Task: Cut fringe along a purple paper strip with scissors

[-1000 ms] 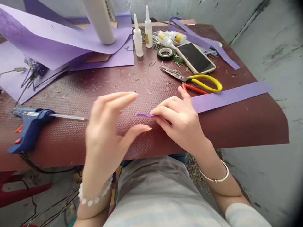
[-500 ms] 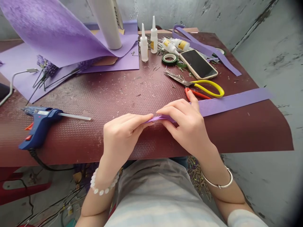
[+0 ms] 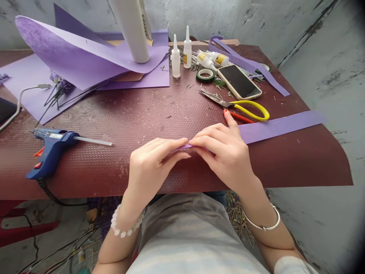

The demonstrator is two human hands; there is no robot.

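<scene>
With the grip of the right hand (image 3: 228,152) clamped on a purple strip (image 3: 281,126), pinching it near the front edge of the tabletop (image 3: 308,160); with the left hand (image 3: 151,161) at its left end, thumb and forefinger apart around it; trailing the strip flat toward the right, just beside the scissors (image 3: 225,103); facing a phone (image 3: 239,82), tape (image 3: 205,80) and two upright bottles (image 3: 176,62) farther back; flanked on the left by a glue gun (image 3: 53,152).
</scene>
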